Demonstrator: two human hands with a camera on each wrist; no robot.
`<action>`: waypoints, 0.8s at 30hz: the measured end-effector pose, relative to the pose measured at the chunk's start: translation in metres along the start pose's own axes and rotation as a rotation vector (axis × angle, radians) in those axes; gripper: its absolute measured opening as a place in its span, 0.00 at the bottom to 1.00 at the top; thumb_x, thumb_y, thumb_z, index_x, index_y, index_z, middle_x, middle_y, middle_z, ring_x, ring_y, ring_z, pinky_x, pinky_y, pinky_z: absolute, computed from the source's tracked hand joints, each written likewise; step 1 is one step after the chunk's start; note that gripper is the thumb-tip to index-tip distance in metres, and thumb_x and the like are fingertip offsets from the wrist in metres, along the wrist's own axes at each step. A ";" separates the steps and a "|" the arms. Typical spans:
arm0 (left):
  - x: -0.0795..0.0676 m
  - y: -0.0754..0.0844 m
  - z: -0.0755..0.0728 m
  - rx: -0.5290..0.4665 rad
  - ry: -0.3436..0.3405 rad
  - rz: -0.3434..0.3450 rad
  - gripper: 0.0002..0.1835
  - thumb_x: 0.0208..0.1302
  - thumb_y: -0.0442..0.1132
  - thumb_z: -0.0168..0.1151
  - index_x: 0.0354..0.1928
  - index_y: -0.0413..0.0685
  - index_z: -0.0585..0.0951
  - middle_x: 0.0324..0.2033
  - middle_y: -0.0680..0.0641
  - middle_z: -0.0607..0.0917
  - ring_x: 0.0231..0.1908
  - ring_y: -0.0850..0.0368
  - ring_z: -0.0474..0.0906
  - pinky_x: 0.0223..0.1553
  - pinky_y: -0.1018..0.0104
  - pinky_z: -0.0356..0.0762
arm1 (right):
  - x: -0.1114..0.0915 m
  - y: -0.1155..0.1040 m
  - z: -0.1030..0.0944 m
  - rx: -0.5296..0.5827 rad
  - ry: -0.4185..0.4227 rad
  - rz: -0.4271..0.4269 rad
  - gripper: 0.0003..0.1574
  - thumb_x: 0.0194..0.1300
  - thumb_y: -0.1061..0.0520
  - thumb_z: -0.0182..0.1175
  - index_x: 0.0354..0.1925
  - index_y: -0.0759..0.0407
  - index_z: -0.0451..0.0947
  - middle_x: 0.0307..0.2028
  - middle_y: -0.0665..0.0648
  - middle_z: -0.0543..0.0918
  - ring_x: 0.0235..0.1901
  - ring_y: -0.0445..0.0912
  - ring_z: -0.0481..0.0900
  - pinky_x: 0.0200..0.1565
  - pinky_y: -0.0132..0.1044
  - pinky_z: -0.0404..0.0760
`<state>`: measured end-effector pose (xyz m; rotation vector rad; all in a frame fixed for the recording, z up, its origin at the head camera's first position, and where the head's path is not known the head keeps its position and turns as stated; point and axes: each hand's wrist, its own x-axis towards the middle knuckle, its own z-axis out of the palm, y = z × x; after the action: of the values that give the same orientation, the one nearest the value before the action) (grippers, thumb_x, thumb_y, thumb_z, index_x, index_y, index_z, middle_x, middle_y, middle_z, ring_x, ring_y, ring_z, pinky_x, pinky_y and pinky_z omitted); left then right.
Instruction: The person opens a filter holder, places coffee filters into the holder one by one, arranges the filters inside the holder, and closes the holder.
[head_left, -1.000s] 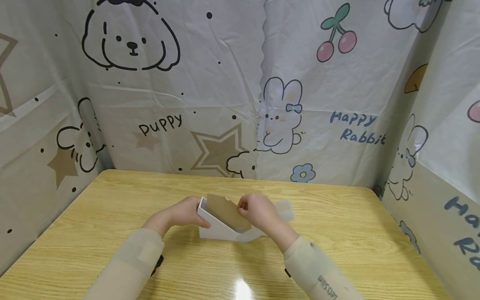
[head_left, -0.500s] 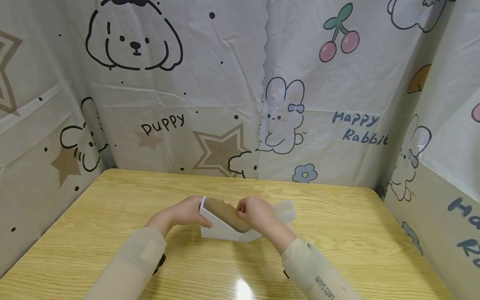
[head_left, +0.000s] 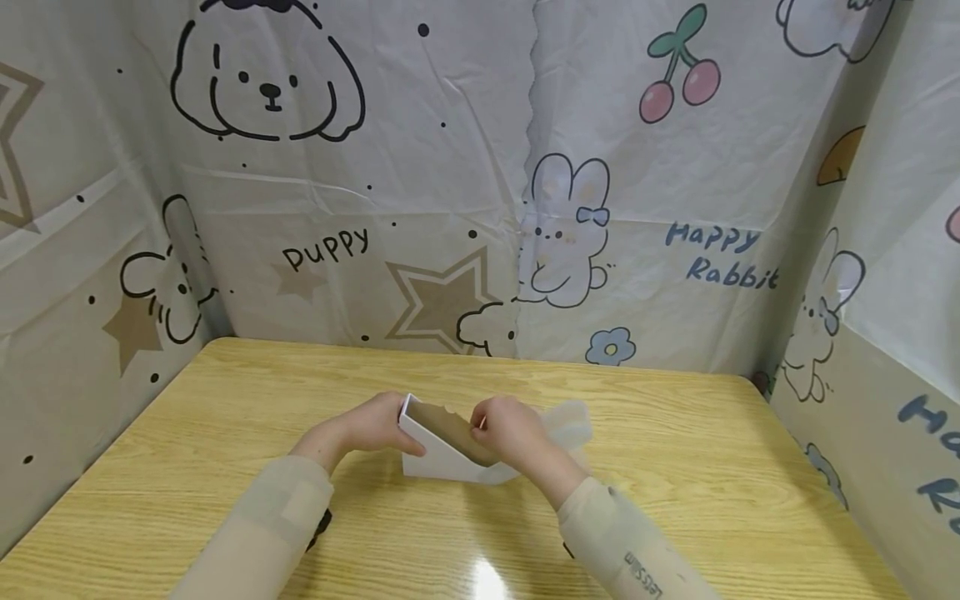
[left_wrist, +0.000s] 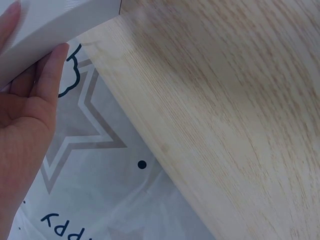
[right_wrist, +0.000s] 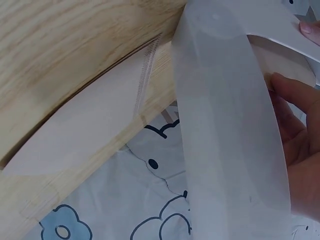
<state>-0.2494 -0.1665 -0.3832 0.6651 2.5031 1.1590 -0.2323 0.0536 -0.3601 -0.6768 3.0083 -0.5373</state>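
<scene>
A white wedge-shaped box [head_left: 442,458] stands on the table, with a raised translucent lid [right_wrist: 230,120] at its right end. Tan coffee filters [head_left: 450,429] lie inside the box. Thumb in front and fingers behind, my left hand [head_left: 375,423] grips the box's tall left end; in the left wrist view its fingers [left_wrist: 50,75] touch the white wall. My right hand [head_left: 510,427] is curled at the opening and pinches the filters' edge; the lid partly hides this hand in the right wrist view. One pale filter with a crimped seam [right_wrist: 95,110] lies on the table beyond the lid.
The light wooden table [head_left: 360,533] reaches back to a printed cloth [head_left: 420,183], which also hangs at both sides. Both forearms wear beige sleeves [head_left: 258,521], and a dark piece shows beneath each.
The coffee filters have sunk lower into the box, down to about its rim. My right hand has moved slightly down and left. The left hand keeps its hold on the box.
</scene>
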 end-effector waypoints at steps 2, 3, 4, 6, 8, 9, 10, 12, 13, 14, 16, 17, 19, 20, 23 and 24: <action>0.000 0.000 0.000 -0.005 -0.002 0.006 0.18 0.47 0.33 0.71 0.42 0.37 0.79 0.37 0.44 0.85 0.36 0.59 0.79 0.41 0.65 0.78 | -0.001 -0.001 -0.001 -0.014 -0.008 0.008 0.03 0.56 0.57 0.63 0.28 0.54 0.82 0.24 0.48 0.82 0.22 0.39 0.72 0.24 0.31 0.69; 0.000 -0.001 0.000 -0.007 -0.003 0.011 0.18 0.47 0.33 0.71 0.43 0.37 0.79 0.38 0.44 0.85 0.36 0.59 0.79 0.41 0.65 0.78 | -0.001 -0.001 -0.003 -0.017 -0.011 0.013 0.03 0.56 0.56 0.64 0.29 0.54 0.82 0.25 0.48 0.82 0.22 0.40 0.72 0.24 0.31 0.69; 0.000 -0.001 0.000 -0.009 -0.004 0.015 0.19 0.47 0.32 0.71 0.43 0.37 0.79 0.38 0.43 0.85 0.37 0.59 0.79 0.41 0.65 0.78 | -0.002 -0.002 -0.005 -0.018 -0.011 0.015 0.04 0.55 0.55 0.64 0.30 0.54 0.82 0.25 0.49 0.81 0.23 0.40 0.73 0.24 0.32 0.70; 0.000 -0.001 0.000 -0.011 -0.006 0.025 0.19 0.47 0.32 0.71 0.44 0.37 0.80 0.38 0.43 0.85 0.37 0.59 0.79 0.42 0.64 0.78 | -0.003 -0.003 -0.013 -0.014 0.000 0.023 0.07 0.56 0.53 0.64 0.33 0.55 0.82 0.27 0.49 0.82 0.25 0.41 0.75 0.26 0.33 0.72; 0.000 -0.002 -0.001 -0.015 -0.008 0.030 0.20 0.47 0.32 0.71 0.45 0.38 0.80 0.39 0.43 0.85 0.38 0.58 0.80 0.42 0.64 0.78 | -0.004 -0.002 -0.025 0.005 0.031 0.037 0.09 0.57 0.51 0.63 0.35 0.55 0.82 0.29 0.50 0.82 0.28 0.42 0.77 0.29 0.34 0.74; -0.001 -0.002 -0.001 -0.016 -0.009 0.029 0.20 0.47 0.33 0.71 0.45 0.38 0.80 0.39 0.43 0.85 0.38 0.58 0.80 0.42 0.64 0.78 | -0.004 -0.001 -0.031 0.025 0.049 0.049 0.10 0.58 0.51 0.63 0.35 0.54 0.82 0.30 0.51 0.83 0.29 0.43 0.77 0.30 0.35 0.74; -0.001 -0.002 -0.001 -0.019 -0.008 0.025 0.20 0.47 0.33 0.71 0.45 0.38 0.79 0.40 0.43 0.85 0.38 0.58 0.80 0.42 0.64 0.78 | -0.005 0.001 -0.038 0.042 0.069 0.064 0.10 0.59 0.50 0.62 0.35 0.54 0.82 0.31 0.51 0.83 0.29 0.43 0.78 0.31 0.35 0.75; -0.002 -0.002 -0.001 -0.022 -0.007 0.022 0.20 0.47 0.33 0.71 0.45 0.38 0.79 0.40 0.43 0.85 0.39 0.58 0.80 0.42 0.64 0.78 | -0.006 0.008 -0.052 0.076 0.112 0.095 0.10 0.60 0.50 0.61 0.36 0.54 0.82 0.32 0.51 0.84 0.30 0.43 0.78 0.31 0.36 0.75; -0.002 -0.002 -0.001 -0.024 -0.009 0.024 0.20 0.47 0.32 0.71 0.45 0.38 0.79 0.40 0.43 0.85 0.38 0.58 0.79 0.42 0.64 0.78 | -0.006 0.013 -0.057 0.095 0.131 0.111 0.10 0.61 0.50 0.61 0.36 0.54 0.82 0.33 0.51 0.84 0.31 0.43 0.79 0.31 0.36 0.75; -0.003 -0.002 -0.001 -0.025 -0.011 0.026 0.20 0.47 0.32 0.71 0.45 0.37 0.79 0.40 0.43 0.85 0.38 0.58 0.79 0.42 0.64 0.78 | -0.007 0.019 -0.062 0.114 0.152 0.127 0.10 0.61 0.50 0.61 0.36 0.53 0.82 0.33 0.51 0.84 0.31 0.44 0.79 0.32 0.36 0.76; -0.004 -0.002 0.000 -0.023 -0.015 0.029 0.20 0.47 0.32 0.71 0.45 0.37 0.80 0.40 0.43 0.85 0.38 0.58 0.79 0.42 0.64 0.78 | -0.007 0.034 -0.069 0.154 0.183 0.170 0.10 0.62 0.50 0.60 0.36 0.54 0.82 0.35 0.52 0.84 0.33 0.45 0.79 0.33 0.38 0.77; -0.004 -0.002 0.000 -0.022 -0.018 0.031 0.20 0.47 0.32 0.71 0.45 0.37 0.80 0.40 0.43 0.85 0.38 0.59 0.79 0.42 0.65 0.78 | -0.007 0.043 -0.071 0.171 0.198 0.194 0.11 0.63 0.50 0.59 0.37 0.54 0.82 0.35 0.53 0.85 0.33 0.46 0.80 0.34 0.39 0.77; -0.005 -0.002 0.000 -0.024 -0.018 0.031 0.20 0.47 0.32 0.71 0.46 0.37 0.79 0.40 0.42 0.85 0.38 0.59 0.79 0.42 0.64 0.78 | -0.007 0.062 -0.072 0.192 0.226 0.251 0.12 0.64 0.50 0.57 0.38 0.56 0.82 0.37 0.56 0.84 0.35 0.48 0.80 0.35 0.42 0.77; -0.005 -0.002 0.000 -0.025 -0.014 0.028 0.20 0.47 0.32 0.71 0.45 0.37 0.79 0.40 0.42 0.85 0.38 0.59 0.79 0.42 0.65 0.78 | -0.007 0.072 -0.071 0.189 0.232 0.282 0.13 0.64 0.50 0.56 0.39 0.56 0.81 0.38 0.57 0.84 0.36 0.49 0.80 0.36 0.42 0.77; -0.005 -0.002 -0.001 -0.029 -0.002 0.018 0.20 0.47 0.32 0.71 0.45 0.37 0.79 0.40 0.42 0.84 0.38 0.58 0.79 0.41 0.64 0.78 | -0.007 0.100 -0.058 0.148 0.180 0.368 0.15 0.65 0.52 0.53 0.41 0.59 0.80 0.40 0.59 0.84 0.36 0.51 0.80 0.34 0.43 0.77; -0.005 -0.002 -0.001 -0.029 0.002 0.015 0.20 0.47 0.32 0.71 0.44 0.36 0.79 0.39 0.42 0.84 0.38 0.57 0.79 0.41 0.64 0.78 | -0.008 0.107 -0.050 0.126 0.143 0.387 0.15 0.65 0.53 0.52 0.42 0.60 0.80 0.41 0.60 0.84 0.37 0.51 0.80 0.34 0.44 0.77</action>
<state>-0.2459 -0.1712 -0.3839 0.6760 2.4815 1.1995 -0.2741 0.1643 -0.3488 -0.0449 3.0789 -0.7688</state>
